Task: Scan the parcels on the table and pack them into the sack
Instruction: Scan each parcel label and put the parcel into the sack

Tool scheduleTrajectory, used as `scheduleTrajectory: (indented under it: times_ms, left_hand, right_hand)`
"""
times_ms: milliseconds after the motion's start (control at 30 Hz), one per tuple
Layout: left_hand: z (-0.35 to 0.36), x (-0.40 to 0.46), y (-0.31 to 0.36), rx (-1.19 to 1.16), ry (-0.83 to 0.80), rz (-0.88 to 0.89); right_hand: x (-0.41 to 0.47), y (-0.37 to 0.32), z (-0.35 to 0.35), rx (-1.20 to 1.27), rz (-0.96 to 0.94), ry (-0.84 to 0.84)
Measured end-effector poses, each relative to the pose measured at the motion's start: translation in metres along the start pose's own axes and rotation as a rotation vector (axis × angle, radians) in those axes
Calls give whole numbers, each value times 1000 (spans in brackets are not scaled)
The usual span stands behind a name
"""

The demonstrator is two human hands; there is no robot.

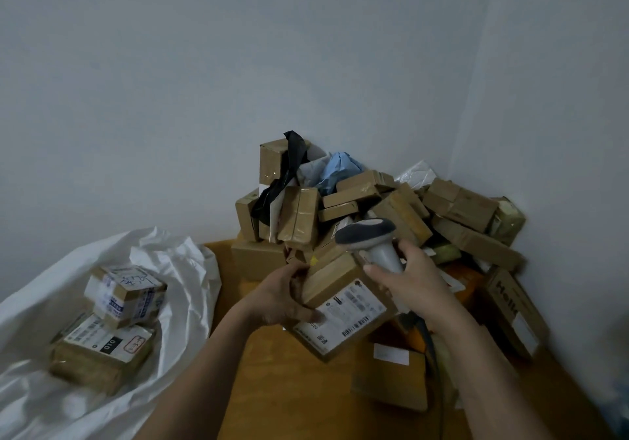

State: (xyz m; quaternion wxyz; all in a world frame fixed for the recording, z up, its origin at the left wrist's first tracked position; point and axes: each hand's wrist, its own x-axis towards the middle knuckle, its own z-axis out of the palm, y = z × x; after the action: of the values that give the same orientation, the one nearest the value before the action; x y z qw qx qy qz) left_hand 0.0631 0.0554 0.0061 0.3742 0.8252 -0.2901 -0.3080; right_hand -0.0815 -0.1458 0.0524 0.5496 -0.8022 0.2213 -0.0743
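Observation:
My left hand [277, 298] grips the left end of a brown cardboard parcel [343, 303] held above the table, its white shipping label facing up towards me. My right hand [413, 281] holds a grey barcode scanner [369, 235] by its handle, just above and behind the parcel, its head pointing left. A large heap of brown parcels [391, 208] fills the table's far corner. The white sack [177, 269] lies open at the left with two taped parcels [126, 295] [98, 351] inside it.
The wooden table [289, 388] meets two white walls in the corner. A flat brown box [391, 381] lies under the held parcel. A tall box [514, 310] leans at the right edge. Black and blue plastic bags [337, 170] top the heap.

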Motion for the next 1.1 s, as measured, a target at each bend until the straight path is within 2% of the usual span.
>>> scheduleTrajectory:
  times_ms: [133,233,367,733,1100]
  left_hand:
    - [11,-6,-18,-294,244,-231]
    - [21,-7,-29,-592,331,-398]
    - [27,-5,-30,-794,461,-495]
    - [27,-10,-36,-755,535,-564]
    - [26,-16,-36,-740,527,-530]
  right_hand:
    - [-1,-3,-3,125,42,72]
    - [-3,-6,-4,183,104,33]
    - [-11,-17,-3,230,113,-39]
    - [-43,-61,-14,166,-68,-118]
    - [-46,-73,-3,75,-100,-103]
